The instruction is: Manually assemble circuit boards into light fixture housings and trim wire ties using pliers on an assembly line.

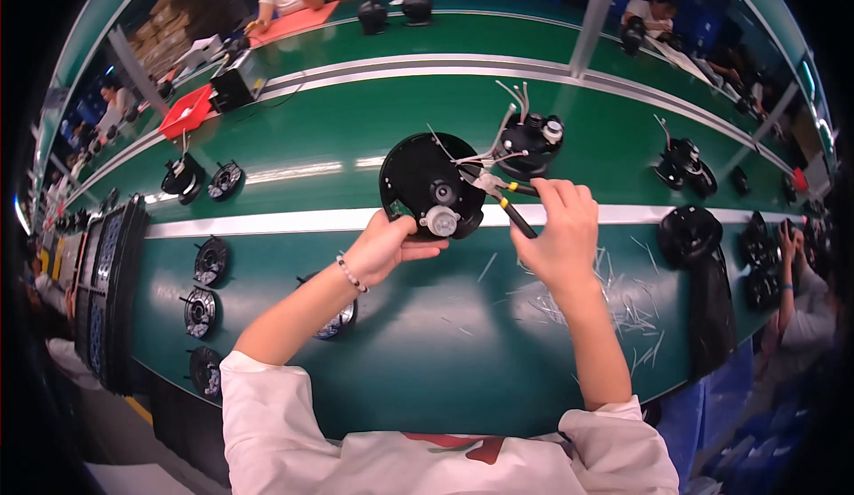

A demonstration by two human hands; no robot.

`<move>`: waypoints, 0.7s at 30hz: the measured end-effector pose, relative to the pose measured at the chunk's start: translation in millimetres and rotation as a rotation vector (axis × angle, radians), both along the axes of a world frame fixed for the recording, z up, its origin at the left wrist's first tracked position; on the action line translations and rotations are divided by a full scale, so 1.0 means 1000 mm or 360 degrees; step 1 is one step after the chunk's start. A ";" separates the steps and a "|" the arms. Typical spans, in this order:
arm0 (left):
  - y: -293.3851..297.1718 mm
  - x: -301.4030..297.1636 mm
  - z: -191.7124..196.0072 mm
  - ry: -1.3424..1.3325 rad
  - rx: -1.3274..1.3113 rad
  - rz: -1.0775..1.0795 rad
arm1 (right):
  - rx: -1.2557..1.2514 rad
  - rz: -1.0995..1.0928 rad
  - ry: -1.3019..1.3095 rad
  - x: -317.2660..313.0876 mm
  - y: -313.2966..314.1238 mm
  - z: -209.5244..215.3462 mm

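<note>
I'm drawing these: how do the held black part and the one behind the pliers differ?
The held black part is in the left grip; the rear black part rests on the green table. The held one turns its wide round face to us; the rear one shows more of its side. The held one looks bigger here than the rear one. Both are black with a round pale piece.

Your left hand (387,248): gripping, thumb over the top, fingers stretched underneath toward the right hand. Left forearm (298,315) bare, slanting up to it from below and outward. Your right hand (567,233): slightly higher, apart from the left, fingers curled in a grip, back of hand visible. Right forearm (594,344) bare, steeper, almost directly below its hand.
</note>
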State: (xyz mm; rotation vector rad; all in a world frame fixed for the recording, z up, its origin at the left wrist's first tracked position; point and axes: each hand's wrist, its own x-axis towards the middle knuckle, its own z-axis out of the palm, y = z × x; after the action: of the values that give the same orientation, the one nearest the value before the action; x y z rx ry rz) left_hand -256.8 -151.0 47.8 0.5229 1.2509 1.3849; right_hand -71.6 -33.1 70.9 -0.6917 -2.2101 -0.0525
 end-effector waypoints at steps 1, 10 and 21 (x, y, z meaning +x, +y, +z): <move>0.001 0.008 0.001 0.0046 0.0007 -0.0054 | 0.0006 -0.0029 -0.0002 0.004 0.001 -0.002; 0.005 0.040 0.001 0.0231 0.0035 -0.0163 | -0.0027 -0.0266 -0.0093 0.025 0.004 -0.006; 0.035 0.026 -0.010 0.0215 0.0055 0.0029 | -0.0290 -0.0072 0.0193 0.092 -0.002 -0.022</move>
State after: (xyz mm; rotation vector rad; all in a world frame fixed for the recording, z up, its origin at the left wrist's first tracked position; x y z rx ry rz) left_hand -230.6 -115.7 37.7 0.6393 1.3444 1.4074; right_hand 19.9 -34.6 48.4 -0.8233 -2.0995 0.1658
